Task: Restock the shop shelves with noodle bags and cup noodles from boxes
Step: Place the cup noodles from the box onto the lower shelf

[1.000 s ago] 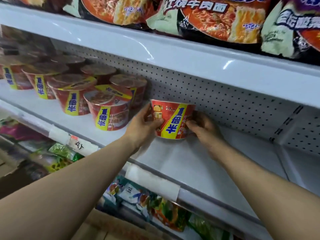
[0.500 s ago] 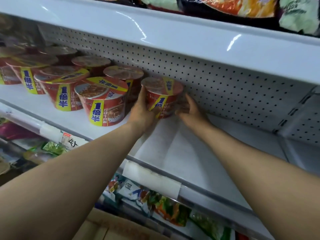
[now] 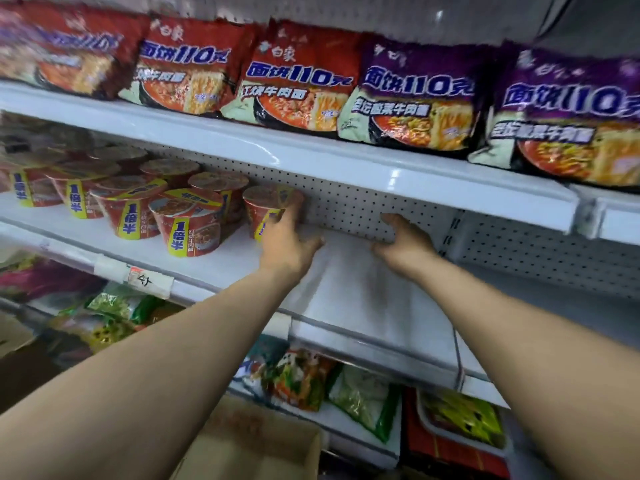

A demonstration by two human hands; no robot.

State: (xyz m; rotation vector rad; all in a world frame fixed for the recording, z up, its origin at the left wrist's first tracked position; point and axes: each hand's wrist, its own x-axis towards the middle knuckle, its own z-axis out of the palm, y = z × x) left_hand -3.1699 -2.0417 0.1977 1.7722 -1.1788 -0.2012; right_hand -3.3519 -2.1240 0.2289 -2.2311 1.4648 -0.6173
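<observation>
A red cup noodle (image 3: 266, 201) with a yellow stripe stands at the back of the white middle shelf (image 3: 363, 292), at the right end of a group of like cup noodles (image 3: 187, 225). My left hand (image 3: 289, 239) lies palm down in front of it. Its fingertips touch the cup's right side and the thumb points away from the cup. My right hand (image 3: 403, 242) hovers over the bare shelf further right, apart from the cup, fingers loosely bent and holding nothing.
Red and purple noodle bags (image 3: 301, 81) fill the shelf above. More bags (image 3: 301, 375) lie on the shelf below. An open cardboard box (image 3: 249, 445) sits at the bottom centre. A perforated back panel (image 3: 349, 209) closes the shelf. A price tag (image 3: 145, 280) hangs on its front edge.
Both hands set the cup down at the back beside the other cups. The right hand has come off it and moved right; the left hand has loosened. The view tilted up.
</observation>
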